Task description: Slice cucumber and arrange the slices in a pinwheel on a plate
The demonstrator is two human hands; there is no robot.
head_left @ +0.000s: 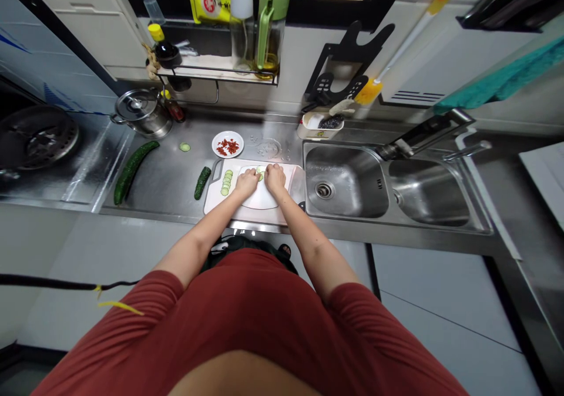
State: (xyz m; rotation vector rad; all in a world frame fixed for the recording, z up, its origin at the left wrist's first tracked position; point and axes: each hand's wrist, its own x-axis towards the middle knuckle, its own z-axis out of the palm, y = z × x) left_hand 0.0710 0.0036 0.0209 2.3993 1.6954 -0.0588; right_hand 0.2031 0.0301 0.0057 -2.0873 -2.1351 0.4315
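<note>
Cucumber slices (227,183) lined up on the chopping board (220,206), long cucumber (131,173) left of it uncut; left hand (245,183), right hand (275,178) curled down, grip unclear.

A home kitchen: a stainless-steel double sink (388,187) at centre right, a brushed steel surface (167,184), and a round dark gas burner (39,137) and lidded steel pot (141,113) at left.
</note>
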